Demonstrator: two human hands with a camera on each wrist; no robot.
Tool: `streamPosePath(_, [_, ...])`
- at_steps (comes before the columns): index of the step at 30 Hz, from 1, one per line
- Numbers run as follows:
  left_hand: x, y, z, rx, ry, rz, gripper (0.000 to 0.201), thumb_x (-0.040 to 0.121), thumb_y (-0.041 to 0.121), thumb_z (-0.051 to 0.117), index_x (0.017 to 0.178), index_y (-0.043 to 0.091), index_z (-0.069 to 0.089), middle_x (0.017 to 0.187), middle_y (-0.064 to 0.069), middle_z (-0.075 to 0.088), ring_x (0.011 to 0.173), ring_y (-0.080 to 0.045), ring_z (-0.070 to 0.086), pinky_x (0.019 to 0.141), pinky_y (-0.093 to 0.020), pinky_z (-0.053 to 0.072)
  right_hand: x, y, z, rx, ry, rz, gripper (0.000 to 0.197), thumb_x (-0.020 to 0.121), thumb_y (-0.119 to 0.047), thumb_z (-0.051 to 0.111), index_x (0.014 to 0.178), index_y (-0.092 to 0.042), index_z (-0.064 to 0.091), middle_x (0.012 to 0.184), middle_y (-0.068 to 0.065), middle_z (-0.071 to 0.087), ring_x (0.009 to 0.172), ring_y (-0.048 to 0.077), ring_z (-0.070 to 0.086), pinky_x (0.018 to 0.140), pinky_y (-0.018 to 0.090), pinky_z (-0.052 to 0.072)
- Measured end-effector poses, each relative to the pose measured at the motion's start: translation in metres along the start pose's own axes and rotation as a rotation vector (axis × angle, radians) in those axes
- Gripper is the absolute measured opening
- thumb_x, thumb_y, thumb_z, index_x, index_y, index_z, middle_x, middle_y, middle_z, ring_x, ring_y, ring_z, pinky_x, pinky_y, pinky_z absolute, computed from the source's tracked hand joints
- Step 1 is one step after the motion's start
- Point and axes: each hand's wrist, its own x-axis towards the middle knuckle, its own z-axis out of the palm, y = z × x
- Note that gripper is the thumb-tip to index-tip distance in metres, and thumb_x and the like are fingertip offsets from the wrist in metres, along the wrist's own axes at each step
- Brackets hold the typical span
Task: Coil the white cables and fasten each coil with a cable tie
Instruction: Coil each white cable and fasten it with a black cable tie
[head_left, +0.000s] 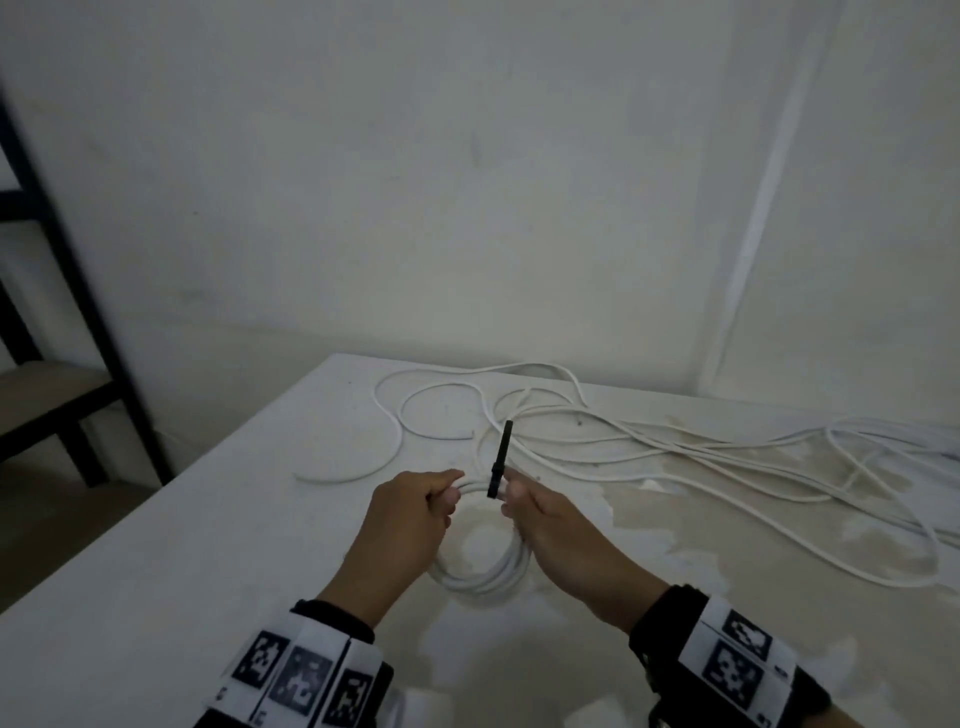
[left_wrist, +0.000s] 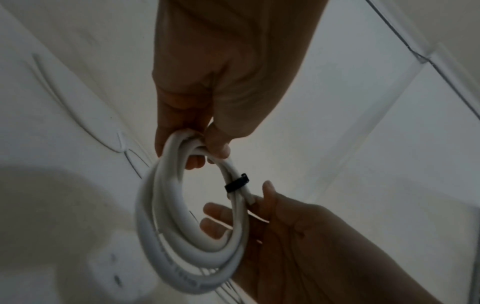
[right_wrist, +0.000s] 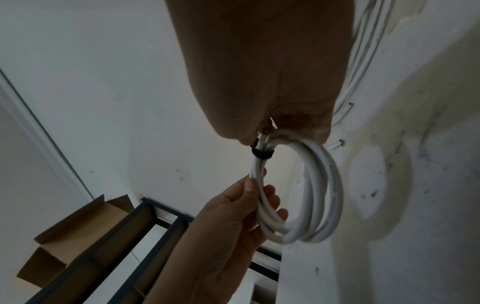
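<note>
A white cable coil (head_left: 483, 579) hangs between both hands above the white table (head_left: 208, 545). A black cable tie (head_left: 500, 460) is wrapped round the top of the coil, its tail sticking up. My left hand (head_left: 447, 491) grips the coil's strands just left of the tie. My right hand (head_left: 511, 499) holds the strands just right of it. In the left wrist view the cable tie (left_wrist: 235, 184) sits tight on the cable coil (left_wrist: 166, 226), with the right hand (left_wrist: 249, 205) curled round the strands below it. The right wrist view shows the cable tie (right_wrist: 262, 154) beside the left hand (right_wrist: 255, 185).
Several loose white cables (head_left: 675, 447) lie tangled across the table's far and right side. A black metal shelf (head_left: 78, 395) stands to the left, with an open cardboard box (right_wrist: 78, 226) by it. A wall rises behind the table. The table's left edge runs diagonally.
</note>
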Motion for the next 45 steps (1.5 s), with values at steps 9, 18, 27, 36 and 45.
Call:
streamPosePath(9, [0.010,-0.063,-0.058,0.237,-0.100,-0.182,0.019,0.094,0.009,0.047,0.095,0.017,0.064,0.068,-0.003,0.056,0.060,-0.013,0.050,0.057,-0.014,0.038,0.009,0.005,0.005,-0.107,-0.094,0.191,0.054,0.095,-0.048,0.031,0.144,-0.026,0.027,0.151,-0.010,0.026,0.136,0.006,0.028,0.101,0.017,0.021])
streamPosePath(18, [0.027,-0.117,-0.092,0.420,-0.132,-0.350,0.028,0.095,0.006,0.044,0.113,0.003,0.065,0.099,-0.018,0.064,0.093,-0.030,0.059,0.078,-0.028,0.041,0.017,0.014,0.016,-0.215,-0.156,0.229,0.049,0.095,-0.044,0.040,0.136,-0.017,0.042,0.136,0.000,0.048,0.115,0.011,0.050,0.094,0.020,0.036])
streamPosePath(27, [0.029,-0.151,-0.115,0.579,-0.017,-0.443,0.031,0.096,0.012,0.044,0.124,0.009,0.059,0.134,-0.012,0.053,0.125,-0.028,0.047,0.103,-0.030,0.032,0.030,0.033,0.021,-0.529,-0.213,0.183,0.053,0.096,-0.040,0.041,0.141,-0.016,0.031,0.150,-0.002,0.026,0.137,0.012,0.026,0.108,0.020,0.020])
streamPosePath(36, [0.042,-0.135,-0.124,0.595,0.041,-0.396,0.033,0.094,0.006,0.041,0.123,0.009,0.058,0.133,-0.013,0.053,0.123,-0.028,0.048,0.099,-0.031,0.034,0.038,0.042,0.009,-0.743,-0.266,0.167,0.055,0.094,-0.042,0.044,0.140,-0.014,0.033,0.152,0.001,0.020,0.139,0.015,0.021,0.111,0.025,0.018])
streamPosePath(45, [0.057,-0.073,-0.095,0.644,-0.016,-0.193,0.031,0.093,0.024,0.046,0.123,0.022,0.056,0.127,-0.006,0.055,0.117,-0.024,0.051,0.098,-0.034,0.040,0.039,0.038,-0.006,-0.722,-0.283,0.160,0.048,0.094,-0.039,0.046,0.135,-0.016,0.039,0.146,-0.001,0.032,0.132,0.014,0.034,0.102,0.021,0.026])
